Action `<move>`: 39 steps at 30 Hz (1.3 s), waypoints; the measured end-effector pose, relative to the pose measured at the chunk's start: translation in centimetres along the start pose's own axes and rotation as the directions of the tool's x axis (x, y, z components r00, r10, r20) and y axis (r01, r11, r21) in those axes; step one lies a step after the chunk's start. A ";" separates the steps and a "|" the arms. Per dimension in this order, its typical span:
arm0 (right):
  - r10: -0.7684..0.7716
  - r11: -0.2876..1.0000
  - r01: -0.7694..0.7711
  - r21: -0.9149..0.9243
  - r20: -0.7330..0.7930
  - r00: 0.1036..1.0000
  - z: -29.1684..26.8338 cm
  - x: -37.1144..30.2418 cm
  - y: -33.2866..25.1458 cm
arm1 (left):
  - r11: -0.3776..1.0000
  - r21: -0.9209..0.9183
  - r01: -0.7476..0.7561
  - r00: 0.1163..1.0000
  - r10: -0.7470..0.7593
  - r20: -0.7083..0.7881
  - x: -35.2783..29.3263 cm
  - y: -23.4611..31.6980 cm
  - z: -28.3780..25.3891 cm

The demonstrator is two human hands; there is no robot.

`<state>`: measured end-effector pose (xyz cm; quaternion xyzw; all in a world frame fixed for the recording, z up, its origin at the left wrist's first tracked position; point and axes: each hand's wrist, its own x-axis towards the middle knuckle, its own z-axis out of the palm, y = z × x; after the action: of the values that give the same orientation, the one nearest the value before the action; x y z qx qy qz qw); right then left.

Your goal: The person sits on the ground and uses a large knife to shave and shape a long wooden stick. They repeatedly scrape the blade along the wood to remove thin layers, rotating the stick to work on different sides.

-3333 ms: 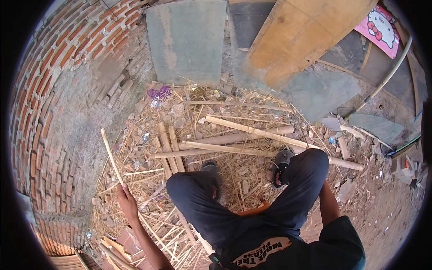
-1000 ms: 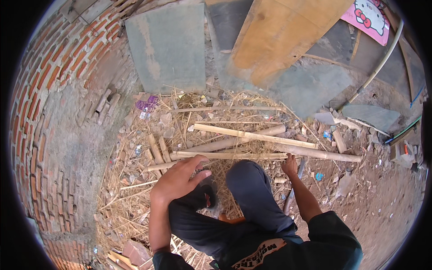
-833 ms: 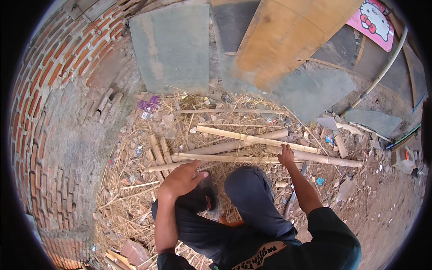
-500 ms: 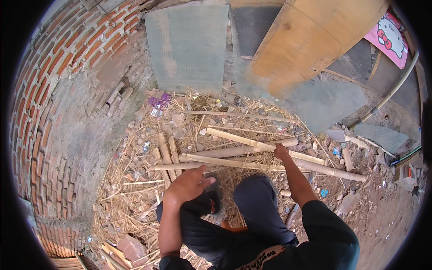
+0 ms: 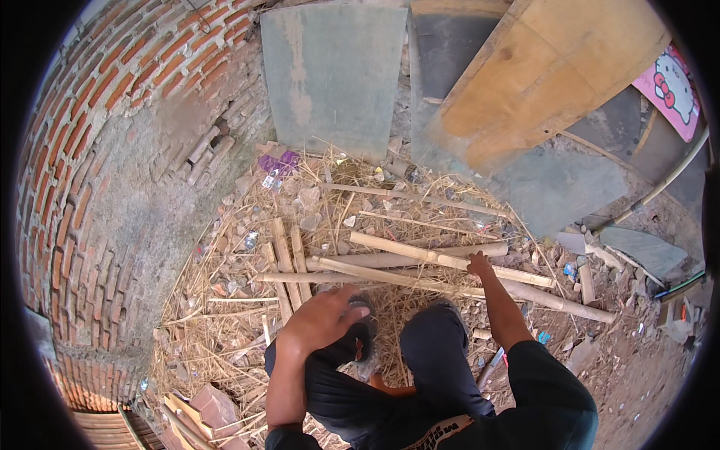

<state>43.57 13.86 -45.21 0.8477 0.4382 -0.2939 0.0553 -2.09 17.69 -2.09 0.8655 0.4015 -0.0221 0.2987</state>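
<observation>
My right hand [image 5: 481, 267] reaches forward, fingers closed at the edge of a pale split bamboo strip [image 5: 405, 250]. That strip lies across a round bamboo pole [image 5: 375, 260]. Just nearer is a second split strip [image 5: 375, 274], and a thicker pole [image 5: 574, 307] runs off to the right. My left hand [image 5: 324, 319] hovers over my left knee, holding nothing, with thumb and fingers apart. Beyond it several short bamboo slats [image 5: 282, 259] stand out from the straw, side by side. The undersides of my right fingers are hidden.
Straw, stones and litter cover the ground [image 5: 217, 330]. A brick wall [image 5: 82, 225] rises on the left. Grey-green boards [image 5: 334, 75] and a brown wooden sheet [image 5: 551, 75] lean at the back. Broken bricks [image 5: 217, 409] lie at lower left.
The view has swung slightly, shifting the scene right and down. Relative to the nearby pole, the left end of the upper bamboo strip has come nearer to me. My left hand stays empty.
</observation>
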 end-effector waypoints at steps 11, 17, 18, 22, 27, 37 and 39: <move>-0.324 0.946 0.303 -0.115 -0.296 0.898 -1.4 -4.9 -0.8 | 1.000 -0.024 0.006 1.000 -0.007 -0.029 -0.6 -0.5 -0.3; -0.424 0.789 0.598 0.144 -0.576 0.699 -11.3 -9.6 -6.3 | 0.995 0.084 0.051 0.948 -0.022 -0.317 -0.7 -0.3 -1.0; -0.420 0.776 0.615 0.138 -0.616 0.667 -12.9 -10.1 -8.0 | 0.996 0.074 0.049 0.922 -0.017 -0.388 -0.6 -0.3 -1.3; -0.360 0.690 0.696 0.197 -0.741 0.567 -18.8 -12.6 -12.3 | 0.998 -0.007 -0.064 0.810 0.048 -0.584 1.3 -1.2 -2.0; -0.361 0.402 0.819 0.409 -0.751 0.552 -23.0 -15.7 -18.3 | 0.939 -0.289 -0.185 0.700 -0.080 -0.709 2.9 -1.9 -2.5; -0.588 0.059 0.828 0.558 -0.651 0.481 -22.5 -18.1 -25.7 | 0.682 -0.552 -0.480 0.658 -0.137 -0.741 7.2 -1.0 -4.6; -0.638 0.052 0.826 0.562 -0.618 0.461 -22.3 -19.4 -26.7 | 0.657 -0.513 -0.553 0.618 -0.089 -0.781 7.3 -1.0 -4.9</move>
<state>24.27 24.24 -11.91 0.4410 0.6159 -0.3562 -0.5471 1.13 25.79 -0.60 0.6523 0.3339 0.5384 0.4161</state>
